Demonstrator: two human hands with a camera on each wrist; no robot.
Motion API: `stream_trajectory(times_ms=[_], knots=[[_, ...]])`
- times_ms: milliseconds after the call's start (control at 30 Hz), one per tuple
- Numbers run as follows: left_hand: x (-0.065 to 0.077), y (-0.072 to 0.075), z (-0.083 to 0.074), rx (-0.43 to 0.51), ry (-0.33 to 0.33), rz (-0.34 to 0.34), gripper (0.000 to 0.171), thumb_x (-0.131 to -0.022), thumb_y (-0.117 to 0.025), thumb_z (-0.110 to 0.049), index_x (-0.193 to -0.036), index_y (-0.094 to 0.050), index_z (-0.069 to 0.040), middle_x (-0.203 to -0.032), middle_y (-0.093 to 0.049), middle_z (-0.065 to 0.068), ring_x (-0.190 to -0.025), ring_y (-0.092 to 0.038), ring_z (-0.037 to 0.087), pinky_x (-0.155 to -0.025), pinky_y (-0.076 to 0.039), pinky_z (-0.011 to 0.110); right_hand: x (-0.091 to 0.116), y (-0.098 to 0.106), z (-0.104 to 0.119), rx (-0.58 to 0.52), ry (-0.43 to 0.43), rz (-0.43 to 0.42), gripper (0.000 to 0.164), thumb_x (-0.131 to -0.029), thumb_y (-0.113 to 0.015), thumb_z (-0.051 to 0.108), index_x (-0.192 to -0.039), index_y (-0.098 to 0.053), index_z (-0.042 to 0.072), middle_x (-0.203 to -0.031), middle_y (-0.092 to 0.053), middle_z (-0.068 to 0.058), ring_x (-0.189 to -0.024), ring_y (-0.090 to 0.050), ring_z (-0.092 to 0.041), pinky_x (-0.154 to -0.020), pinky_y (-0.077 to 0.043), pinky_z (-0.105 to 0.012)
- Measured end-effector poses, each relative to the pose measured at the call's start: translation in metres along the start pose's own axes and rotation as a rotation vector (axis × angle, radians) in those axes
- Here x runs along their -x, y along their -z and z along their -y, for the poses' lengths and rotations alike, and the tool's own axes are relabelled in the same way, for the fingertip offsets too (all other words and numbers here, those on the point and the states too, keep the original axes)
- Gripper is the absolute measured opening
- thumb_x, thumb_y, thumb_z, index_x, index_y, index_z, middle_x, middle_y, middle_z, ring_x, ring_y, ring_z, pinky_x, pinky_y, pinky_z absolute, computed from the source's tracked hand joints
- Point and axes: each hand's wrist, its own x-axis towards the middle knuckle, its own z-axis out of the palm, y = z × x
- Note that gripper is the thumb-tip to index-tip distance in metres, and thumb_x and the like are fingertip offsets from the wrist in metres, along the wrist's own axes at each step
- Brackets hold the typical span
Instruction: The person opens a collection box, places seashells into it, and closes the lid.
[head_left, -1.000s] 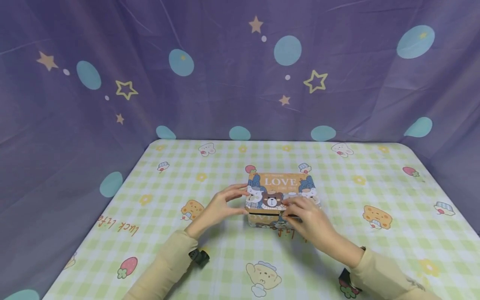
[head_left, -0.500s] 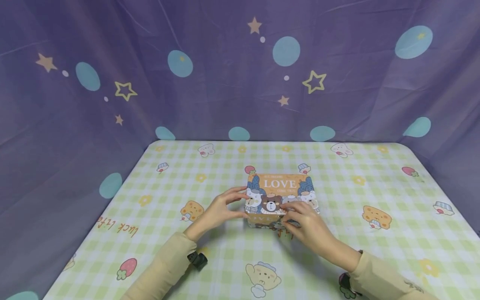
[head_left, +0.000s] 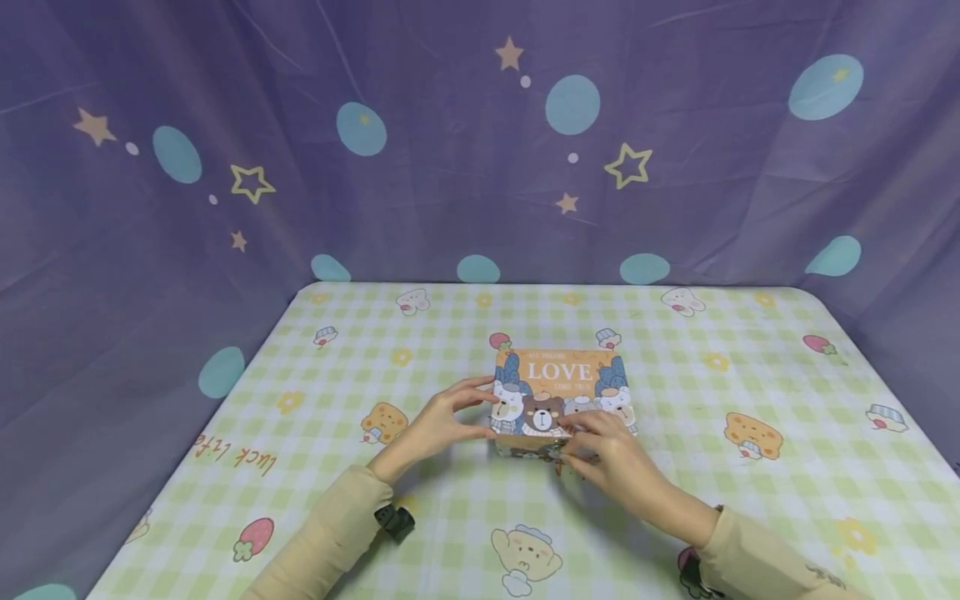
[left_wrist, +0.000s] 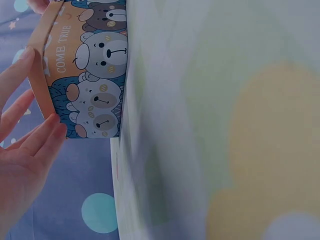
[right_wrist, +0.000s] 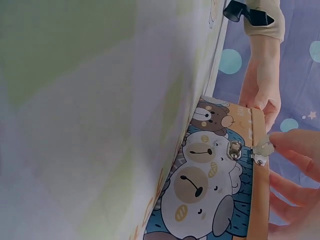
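Observation:
A small lidded box [head_left: 562, 371] with bear prints and the word LOVE sits in the middle of the table. Its orange lid [right_wrist: 260, 200] lies down over the body, with a thin seam along the front. My left hand [head_left: 442, 421] is at the box's left side, relaxed fingertips touching the lid's edge and corner in the left wrist view. My right hand [head_left: 615, 450] is at the front, where its thumb and forefinger pinch the metal clasp tab [right_wrist: 263, 148] on the lid. The clasp's catch [right_wrist: 234, 150] shows on the box front beside the tab. The box's inside is hidden.
A green-and-white checked tablecloth [head_left: 300, 467] with cartoon prints covers the table. Behind it and at both sides hangs a purple curtain [head_left: 450, 167] with stars and dots. Black camera mounts [head_left: 395, 521] sit at the wrists, below the beige sleeves.
The lid's front edge has come down, and the dark gap under it has narrowed to a seam. The right hand has lowered slightly with it; the left hand has barely moved.

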Motion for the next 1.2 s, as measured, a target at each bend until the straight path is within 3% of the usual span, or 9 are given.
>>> stream_trajectory(times_ms=[333,533,833,1000,1200], knots=[[-0.001,0.001,-0.002,0.003,0.010,0.007,0.041,-0.067,-0.072,0.001,-0.104,-0.058,0.009,-0.128,-0.041,0.026,-0.115,-0.042,0.038,-0.093,-0.039,0.034,0.000,0.000,-0.002,-0.006,0.018,0.013,0.018,-0.058,-0.079,0.017,-0.071,-0.068,0.016,-0.105,-0.060,-0.004,-0.098,-0.053,-0.020,-0.087,-0.038,-0.042],[-0.001,0.000,-0.003,0.008,0.030,0.009,0.040,-0.068,-0.071,0.001,-0.105,-0.057,0.009,-0.128,-0.041,0.026,-0.115,-0.042,0.038,-0.093,-0.039,0.036,0.000,0.002,-0.004,-0.010,0.017,0.016,0.024,-0.059,-0.079,0.017,-0.079,-0.068,0.013,-0.106,-0.060,-0.005,-0.098,-0.053,-0.020,-0.084,-0.042,-0.040],[0.000,0.003,0.018,-0.054,0.073,-0.042,0.039,-0.070,-0.073,-0.013,-0.106,-0.062,-0.004,-0.129,-0.045,0.014,-0.115,-0.045,0.027,-0.093,-0.039,0.033,-0.003,0.013,-0.007,0.009,0.024,0.017,0.030,-0.061,-0.079,0.015,-0.089,-0.067,0.012,-0.105,-0.060,-0.007,-0.096,-0.055,-0.022,-0.078,-0.047,-0.039],[0.001,0.010,0.019,-0.163,0.094,-0.069,0.040,-0.072,-0.072,-0.023,-0.108,-0.061,-0.011,-0.131,-0.044,0.009,-0.117,-0.043,0.026,-0.095,-0.036,0.041,-0.005,0.025,-0.013,0.015,0.039,0.009,0.038,-0.060,-0.079,0.014,-0.095,-0.066,0.010,-0.107,-0.058,-0.009,-0.096,-0.054,-0.024,-0.080,-0.045,-0.042],[0.002,0.019,0.009,-0.433,0.082,-0.077,0.046,-0.077,-0.067,-0.034,-0.116,-0.056,-0.012,-0.134,-0.040,0.010,-0.118,-0.041,0.032,-0.093,-0.034,0.050,-0.004,0.041,-0.027,0.105,0.040,0.047,0.045,-0.065,-0.076,0.019,-0.106,-0.062,0.010,-0.112,-0.055,-0.013,-0.100,-0.051,-0.029,-0.084,-0.040,-0.047]])
